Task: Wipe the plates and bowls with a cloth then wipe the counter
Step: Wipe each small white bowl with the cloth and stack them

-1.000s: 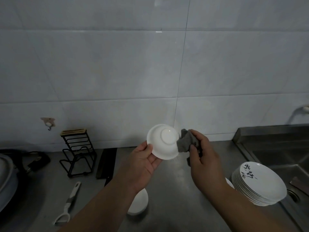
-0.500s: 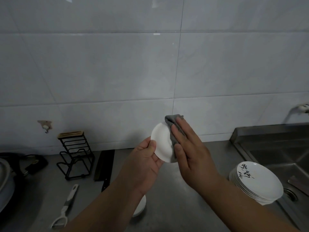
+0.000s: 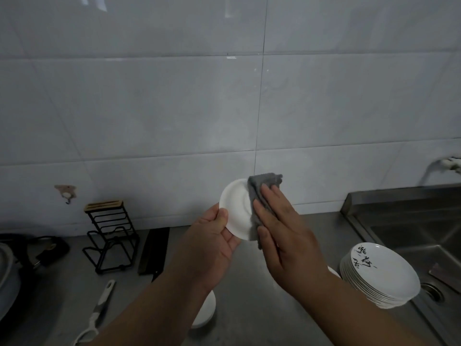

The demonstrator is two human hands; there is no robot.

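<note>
Presently, the left grip [image 3: 212, 236] pinches the near rim of a white bowl [image 3: 235, 208], held tilted above the tabletop [image 3: 249, 308]. The right grip [image 3: 282, 231], fingers straight, presses a grey cloth [image 3: 262, 186] against the bowl's right side.

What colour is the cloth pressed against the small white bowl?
Plain dark grey; the folded fabric cloth shows best in the head view.

The bowl [image 3: 234, 211] is white, the cloth [image 3: 260, 192] grey; the plates [image 3: 384, 278] white with black brush marks; the rack [image 3: 109, 243] black.
</note>
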